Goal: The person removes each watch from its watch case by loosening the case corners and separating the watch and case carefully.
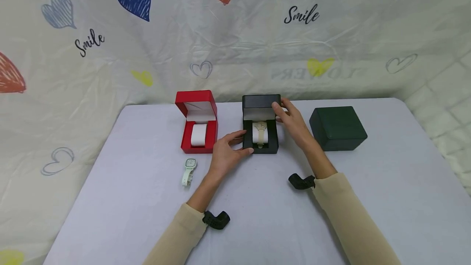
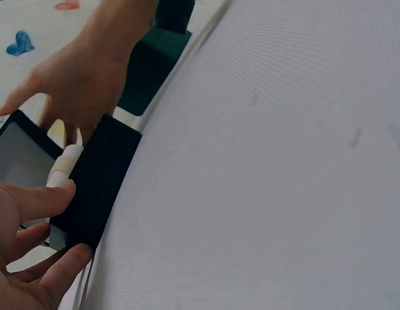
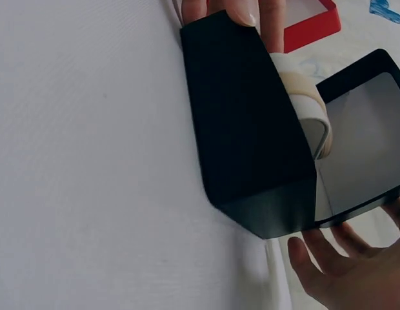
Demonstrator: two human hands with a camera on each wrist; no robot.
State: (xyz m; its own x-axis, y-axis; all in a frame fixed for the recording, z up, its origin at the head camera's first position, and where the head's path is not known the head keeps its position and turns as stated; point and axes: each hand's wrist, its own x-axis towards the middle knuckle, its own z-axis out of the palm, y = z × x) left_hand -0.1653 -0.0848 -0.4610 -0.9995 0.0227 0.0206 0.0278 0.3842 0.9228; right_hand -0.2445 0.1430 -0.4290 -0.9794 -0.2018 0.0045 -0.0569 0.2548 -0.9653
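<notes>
A black watch box stands with its lid raised near the table's back edge. Inside it a pale gold watch is wrapped round a white cushion. My left hand grips the box's left side, with the thumb by the front corner and the fingers along the wall. On the other side, my right hand holds the lid's right edge, thumb in front and fingers behind it. In the right wrist view, that hand's fingers touch the box near the hinge.
Left of the black box, a red watch box stands open with a bare white cushion. A white watch lies in front of it. Toward the right sits a closed dark green box. A heart-printed sheet hangs behind the table.
</notes>
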